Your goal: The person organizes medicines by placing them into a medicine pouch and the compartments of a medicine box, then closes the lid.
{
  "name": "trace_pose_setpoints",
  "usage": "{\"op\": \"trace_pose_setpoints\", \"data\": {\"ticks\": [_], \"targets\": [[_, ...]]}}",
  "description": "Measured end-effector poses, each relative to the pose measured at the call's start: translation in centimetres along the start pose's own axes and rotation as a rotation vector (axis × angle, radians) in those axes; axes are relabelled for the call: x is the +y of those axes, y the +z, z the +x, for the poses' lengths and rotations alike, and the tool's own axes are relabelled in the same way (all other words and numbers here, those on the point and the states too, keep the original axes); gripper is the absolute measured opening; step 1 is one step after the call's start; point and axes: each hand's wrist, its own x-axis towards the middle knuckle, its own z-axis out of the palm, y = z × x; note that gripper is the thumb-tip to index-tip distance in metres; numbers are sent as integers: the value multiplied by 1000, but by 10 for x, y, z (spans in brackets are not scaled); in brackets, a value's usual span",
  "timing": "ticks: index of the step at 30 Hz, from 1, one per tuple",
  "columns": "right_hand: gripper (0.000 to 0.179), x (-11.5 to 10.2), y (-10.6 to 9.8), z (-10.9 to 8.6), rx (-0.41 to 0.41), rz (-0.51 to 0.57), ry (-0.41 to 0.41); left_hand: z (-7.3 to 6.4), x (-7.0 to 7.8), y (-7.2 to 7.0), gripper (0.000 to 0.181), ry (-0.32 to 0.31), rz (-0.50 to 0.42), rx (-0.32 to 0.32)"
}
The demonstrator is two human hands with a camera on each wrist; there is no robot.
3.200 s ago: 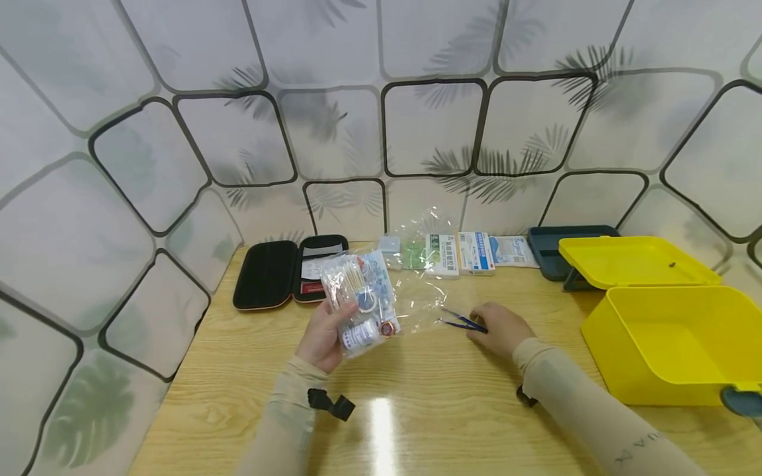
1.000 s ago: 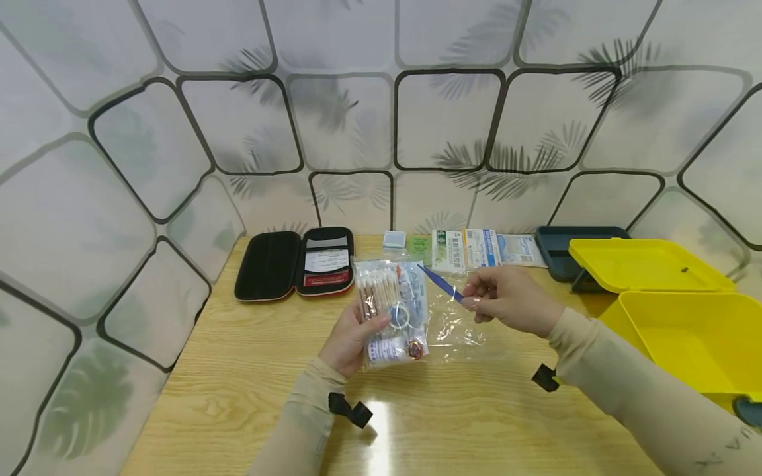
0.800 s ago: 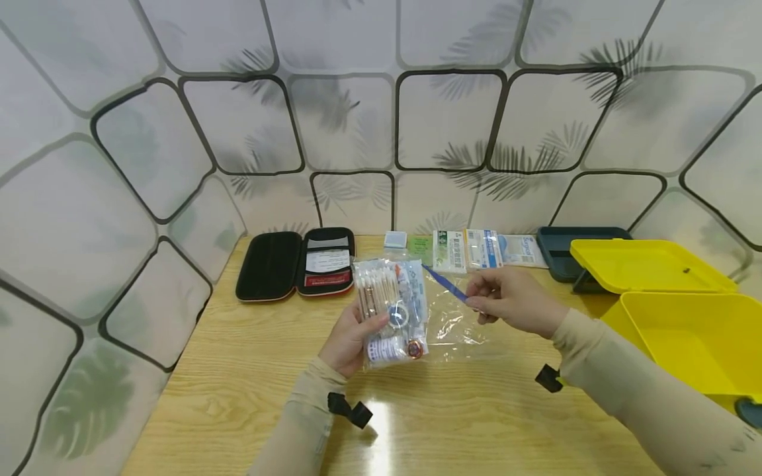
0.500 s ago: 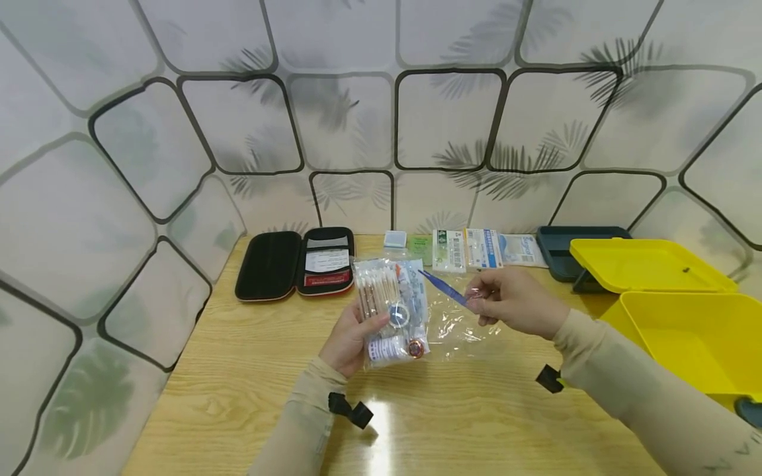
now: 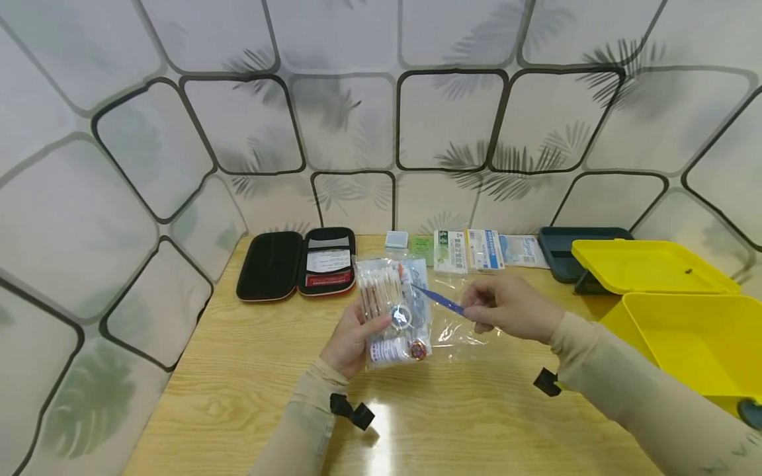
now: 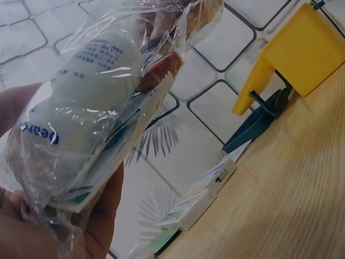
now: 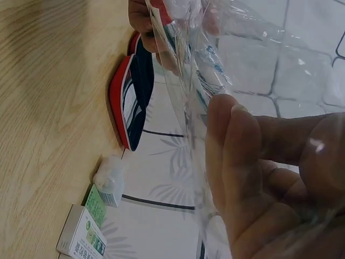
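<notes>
My left hand point(image 5: 351, 337) grips a clear plastic bag point(image 5: 458, 330) by its filled side, thumb across the front. Inside show cotton swabs point(image 5: 387, 287), a white ring, a red round piece point(image 5: 419, 350) and a white cylinder with blue print point(image 6: 86, 81). The bag's loose clear end spreads toward my right hand point(image 5: 512, 307). That hand pinches blue tweezers point(image 5: 440, 301) between thumb and fingers, their tips pointing left over the bag's contents. In the right wrist view, clear film overlaps the fingertips point(image 7: 237, 118), and the tweezers are mostly hidden.
An open black case point(image 5: 268, 268) lies back left on the wooden table point(image 5: 250, 370). Along the wall stand a small pale pack point(image 5: 396, 239), a green pack point(image 5: 422, 246), two boxes point(image 5: 450, 251) and a white-blue packet point(image 5: 524, 251). A dark tray point(image 5: 559, 251) and open yellow box point(image 5: 690, 344) stand right.
Since the oldest frame, my right hand has lifted the tweezers from near the table to the bag, and the bag has moved right. In the last half second the tweezer tips dipped lower over it.
</notes>
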Motion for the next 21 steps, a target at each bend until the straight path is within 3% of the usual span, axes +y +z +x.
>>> {"op": "trace_pose_setpoints", "data": {"ticks": [5,10,15,21], "targets": [[8,0,11,8,20,25,-24,-1,-2,3,53,-14,13,-58],[17,0,21,12,35,31,-49,-1,-4,5,52,-5,-2,-69],[11,-5,21,11,72,14,-38,0,-5,5,50,-2,-1,-49],[6,-10,13,5,98,72,-8,0,-4,3,52,-13,-20,25]]}}
